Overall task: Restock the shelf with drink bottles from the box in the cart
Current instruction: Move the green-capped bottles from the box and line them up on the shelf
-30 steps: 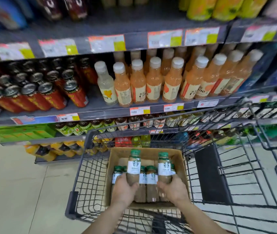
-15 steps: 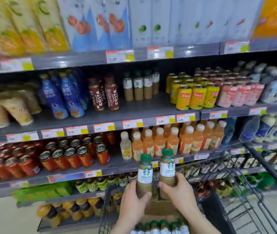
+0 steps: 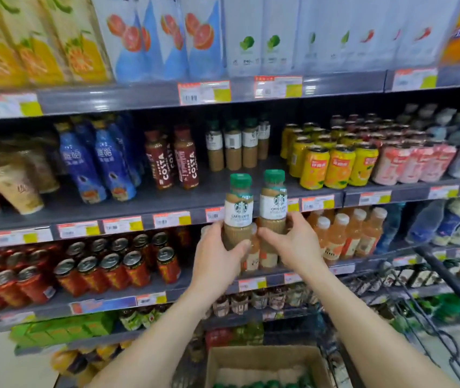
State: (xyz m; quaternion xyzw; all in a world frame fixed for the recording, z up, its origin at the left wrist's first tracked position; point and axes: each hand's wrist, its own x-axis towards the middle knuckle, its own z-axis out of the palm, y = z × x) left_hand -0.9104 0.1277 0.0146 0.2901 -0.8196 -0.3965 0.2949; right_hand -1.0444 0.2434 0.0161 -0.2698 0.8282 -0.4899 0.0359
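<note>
My left hand (image 3: 217,250) grips a green-capped latte bottle (image 3: 238,208) with a white label. Beside it, my right hand (image 3: 290,242) grips a second matching latte bottle (image 3: 273,203). Both bottles are upright, side by side, raised in front of the edge of the grey shelf (image 3: 167,197). On that shelf, further back, stand several matching bottles (image 3: 233,145) with bare shelf in front of them. At the bottom of the view is the cardboard box (image 3: 262,357) in the cart, with green caps (image 3: 257,384) showing inside.
Brown Costa bottles (image 3: 172,161) stand left of the gap, yellow cans (image 3: 332,163) right of it. Orange juice bottles (image 3: 343,233) fill the shelf below, behind my hands. The black wire cart (image 3: 444,289) rim runs along the lower right.
Both hands lifted the two bottles out of the box and up toward the shelf with the matching bottles. The view tilted up from the cart to the shelves.
</note>
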